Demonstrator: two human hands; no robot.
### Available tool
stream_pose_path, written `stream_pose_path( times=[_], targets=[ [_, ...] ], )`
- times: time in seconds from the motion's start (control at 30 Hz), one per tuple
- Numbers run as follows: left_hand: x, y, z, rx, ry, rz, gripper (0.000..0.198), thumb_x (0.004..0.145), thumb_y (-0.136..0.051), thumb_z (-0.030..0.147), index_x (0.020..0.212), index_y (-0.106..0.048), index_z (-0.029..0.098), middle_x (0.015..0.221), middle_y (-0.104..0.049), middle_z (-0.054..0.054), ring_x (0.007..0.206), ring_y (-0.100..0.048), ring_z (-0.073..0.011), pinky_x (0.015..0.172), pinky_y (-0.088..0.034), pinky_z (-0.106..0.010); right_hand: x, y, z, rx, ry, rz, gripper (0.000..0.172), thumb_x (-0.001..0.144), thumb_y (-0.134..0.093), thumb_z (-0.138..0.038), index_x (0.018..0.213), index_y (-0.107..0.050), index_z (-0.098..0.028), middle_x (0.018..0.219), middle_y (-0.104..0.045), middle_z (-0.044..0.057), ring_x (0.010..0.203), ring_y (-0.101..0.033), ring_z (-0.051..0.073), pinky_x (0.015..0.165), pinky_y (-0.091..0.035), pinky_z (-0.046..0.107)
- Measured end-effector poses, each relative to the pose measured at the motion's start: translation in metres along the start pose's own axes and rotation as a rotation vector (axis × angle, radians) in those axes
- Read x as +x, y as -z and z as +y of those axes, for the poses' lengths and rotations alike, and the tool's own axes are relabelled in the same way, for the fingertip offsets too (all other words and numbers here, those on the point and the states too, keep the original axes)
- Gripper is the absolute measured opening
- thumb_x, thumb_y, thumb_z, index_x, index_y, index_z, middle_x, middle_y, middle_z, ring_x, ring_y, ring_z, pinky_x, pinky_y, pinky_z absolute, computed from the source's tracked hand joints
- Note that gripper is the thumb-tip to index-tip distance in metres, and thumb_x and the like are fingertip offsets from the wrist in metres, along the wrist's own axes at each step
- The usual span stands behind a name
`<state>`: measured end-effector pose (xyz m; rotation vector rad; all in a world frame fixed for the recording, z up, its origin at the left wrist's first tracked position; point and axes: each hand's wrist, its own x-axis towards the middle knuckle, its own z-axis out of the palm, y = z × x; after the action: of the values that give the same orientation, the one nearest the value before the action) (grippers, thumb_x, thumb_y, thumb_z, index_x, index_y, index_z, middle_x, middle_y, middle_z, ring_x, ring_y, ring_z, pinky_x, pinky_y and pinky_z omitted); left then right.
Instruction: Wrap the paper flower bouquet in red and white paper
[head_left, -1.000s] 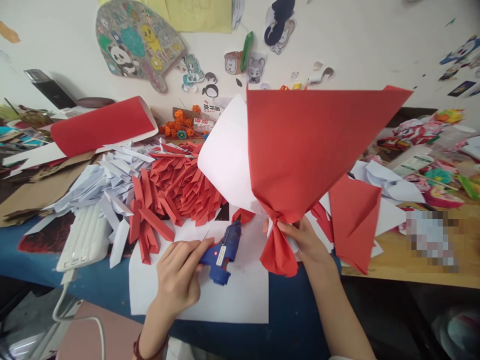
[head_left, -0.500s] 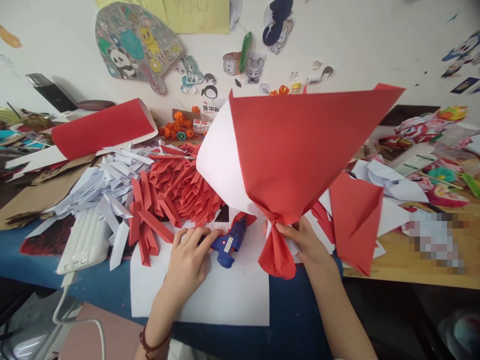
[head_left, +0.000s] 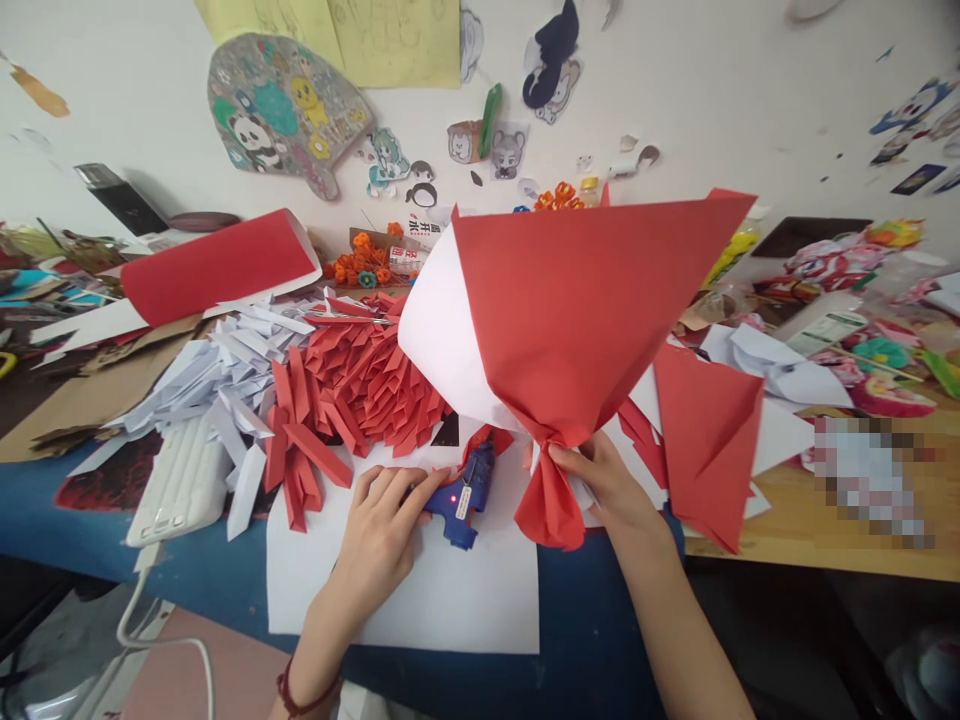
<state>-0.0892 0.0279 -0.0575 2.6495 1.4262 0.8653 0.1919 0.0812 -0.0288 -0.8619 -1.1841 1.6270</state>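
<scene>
My right hand (head_left: 609, 480) is closed round the pinched neck of a red paper bouquet wrap (head_left: 577, 310), its wide top flaring upward and a white sheet (head_left: 442, 320) showing at its left side. Below the neck, the gathered red end hangs down. My left hand (head_left: 386, 515) holds the rear of a blue glue gun (head_left: 463, 495) with a lit red dot, its fingers curled over it. The gun lies over a white sheet of paper (head_left: 465, 600) on the blue-covered table.
Folded red strips (head_left: 367, 380) and white strips (head_left: 225, 365) are heaped left of centre. A white power strip (head_left: 180, 485) with a cable lies at left, below a red roll (head_left: 225, 265). Folded red paper (head_left: 709, 440) and wrapped items fill the right.
The top of the red wrap has shifted slightly left and down. The view has moved a little; both hands keep their holds.
</scene>
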Motion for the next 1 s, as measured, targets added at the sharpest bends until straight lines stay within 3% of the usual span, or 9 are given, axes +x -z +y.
stream_pose_path(
  times=[0.17, 0.4, 0.53, 0.73, 1.0],
  targets=[
    [-0.003, 0.008, 0.002, -0.130, 0.082, 0.064, 0.040, 0.101, -0.035, 0.019, 0.135, -0.056, 0.022, 0.109, -0.064, -0.010, 0.097, -0.057, -0.0234, 0.083, -0.040, -0.039, -0.001, 0.000, 0.001, 0.007, 0.008, -0.012, 0.025, 0.084, -0.074, -0.040, 0.097, -0.065, -0.020, 0.088, -0.071, 0.007, 0.083, -0.068, 0.023, 0.070, -0.053, 0.034],
    [0.006, 0.015, 0.006, -0.370, 0.243, 0.044, 0.035, 0.103, -0.035, 0.027, 0.122, -0.064, 0.019, 0.109, -0.067, -0.012, 0.099, -0.061, -0.0227, 0.084, -0.047, -0.036, 0.000, -0.001, 0.000, -0.017, 0.021, -0.010, 0.025, 0.084, -0.073, -0.043, 0.092, -0.067, -0.019, 0.092, -0.073, 0.009, 0.086, -0.068, 0.024, 0.073, -0.054, 0.034],
    [0.006, 0.012, 0.004, -0.366, 0.286, 0.038, 0.034, 0.103, -0.036, 0.029, 0.117, -0.065, 0.018, 0.106, -0.069, -0.012, 0.096, -0.063, -0.0222, 0.084, -0.050, -0.035, 0.002, 0.001, 0.004, 0.045, 0.016, 0.036, 0.025, 0.082, -0.076, -0.040, 0.094, -0.066, -0.020, 0.093, -0.073, 0.008, 0.089, -0.070, 0.023, 0.076, -0.055, 0.034],
    [0.006, 0.015, 0.006, -0.383, 0.326, -0.009, 0.034, 0.103, -0.035, 0.029, 0.121, -0.062, 0.018, 0.109, -0.068, -0.011, 0.097, -0.064, -0.0211, 0.082, -0.051, -0.032, 0.003, 0.002, 0.008, 0.154, -0.005, 0.030, 0.033, 0.083, -0.077, -0.033, 0.111, -0.062, -0.023, 0.092, -0.074, 0.006, 0.095, -0.071, 0.025, 0.091, -0.056, 0.042],
    [0.007, 0.015, -0.001, -0.215, 0.253, -0.071, 0.036, 0.102, -0.034, 0.023, 0.126, -0.060, 0.020, 0.110, -0.066, -0.010, 0.093, -0.061, -0.0215, 0.079, -0.046, -0.033, 0.004, 0.000, 0.002, 0.088, 0.007, 0.011, 0.020, 0.084, -0.075, -0.036, 0.097, -0.068, -0.021, 0.087, -0.071, 0.004, 0.087, -0.070, 0.021, 0.101, -0.052, 0.042]
  ],
)
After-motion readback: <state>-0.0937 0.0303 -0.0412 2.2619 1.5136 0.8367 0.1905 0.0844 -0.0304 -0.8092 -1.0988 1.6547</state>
